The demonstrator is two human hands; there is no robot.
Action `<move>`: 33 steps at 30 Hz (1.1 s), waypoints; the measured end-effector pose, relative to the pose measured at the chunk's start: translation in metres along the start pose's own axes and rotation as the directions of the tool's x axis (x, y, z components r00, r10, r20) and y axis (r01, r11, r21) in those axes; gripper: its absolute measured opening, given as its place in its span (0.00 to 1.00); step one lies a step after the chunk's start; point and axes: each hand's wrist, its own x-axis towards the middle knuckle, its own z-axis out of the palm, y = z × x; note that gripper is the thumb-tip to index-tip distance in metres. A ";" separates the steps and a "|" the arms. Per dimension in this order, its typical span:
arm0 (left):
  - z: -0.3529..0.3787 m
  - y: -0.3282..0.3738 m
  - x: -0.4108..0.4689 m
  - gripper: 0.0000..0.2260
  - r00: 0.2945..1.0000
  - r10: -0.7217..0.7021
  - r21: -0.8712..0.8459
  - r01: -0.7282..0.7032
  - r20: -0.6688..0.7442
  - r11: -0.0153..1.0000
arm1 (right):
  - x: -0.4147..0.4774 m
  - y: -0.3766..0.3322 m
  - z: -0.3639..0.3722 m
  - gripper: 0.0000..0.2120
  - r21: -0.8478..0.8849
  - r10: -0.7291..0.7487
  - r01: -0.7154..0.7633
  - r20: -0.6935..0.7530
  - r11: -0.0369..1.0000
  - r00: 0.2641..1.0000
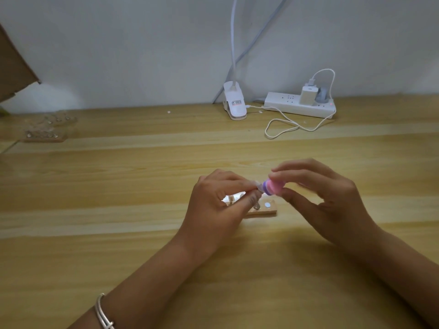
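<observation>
Over the middle of the wooden desk (142,174), just above a small card (266,211), I hold my two hands close together. My right hand (318,193) pinches a little pink and purple stack (273,187) between thumb and curled fingertips, with the purple end turned toward my other hand. My left hand (221,198) is curled too, thumb and forefinger nipping a clear strip (256,185) that meets the purple end. I cannot tell whether the strip is tape coming off the stack or a separate film, because it is too small and blurred.

The card lies flat on the desk beneath my fingers, with a white dot (267,205) on it and something clear at its left end, half hidden by my left hand.

As I judge it, I am at the step of drawing or peeling the clear piece away from the stack, ready to bring it down to the card. The next move calls for a steady, gentle pull with the left fingers while the right keeps the stack from turning, then a careful lowering so the piece lands where I want it.

Further back stand a clip lamp (234,103) and a power strip (285,103) with a looping white cable (285,129)
</observation>
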 end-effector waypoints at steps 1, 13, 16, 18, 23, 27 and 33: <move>0.000 0.000 0.000 0.04 1.000 0.001 -0.005 -0.001 0.004 1.000 | -0.001 -0.002 0.003 0.12 -0.006 -0.030 0.030 0.004 1.000 1.000; 0.001 0.000 -0.001 0.05 0.999 0.041 0.082 -0.041 0.009 0.996 | -0.003 0.000 0.007 0.14 -0.009 -0.140 0.140 0.021 0.990 0.990; 0.003 0.000 -0.001 0.03 0.999 0.048 0.100 -0.046 -0.015 0.994 | 0.001 0.008 0.000 0.15 0.002 -0.068 0.068 -0.016 0.998 0.998; 0.002 -0.002 0.000 0.04 0.999 0.054 0.098 -0.055 0.008 0.994 | 0.002 0.004 0.008 0.14 0.009 -0.113 0.113 -0.003 0.994 0.994; 0.002 -0.001 0.000 0.06 0.999 0.031 0.091 -0.034 0.029 0.995 | 0.006 0.012 0.005 0.15 -0.013 -0.100 0.100 0.003 0.995 0.995; 0.002 -0.002 0.000 0.06 0.998 0.039 0.082 -0.044 0.054 0.996 | -0.001 0.004 0.012 0.13 0.005 -0.159 0.159 0.023 0.987 0.987; 0.002 -0.002 0.000 0.06 0.998 0.022 0.061 -0.025 0.052 0.998 | 0.004 0.011 0.006 0.14 -0.019 -0.090 0.089 -0.022 0.996 0.996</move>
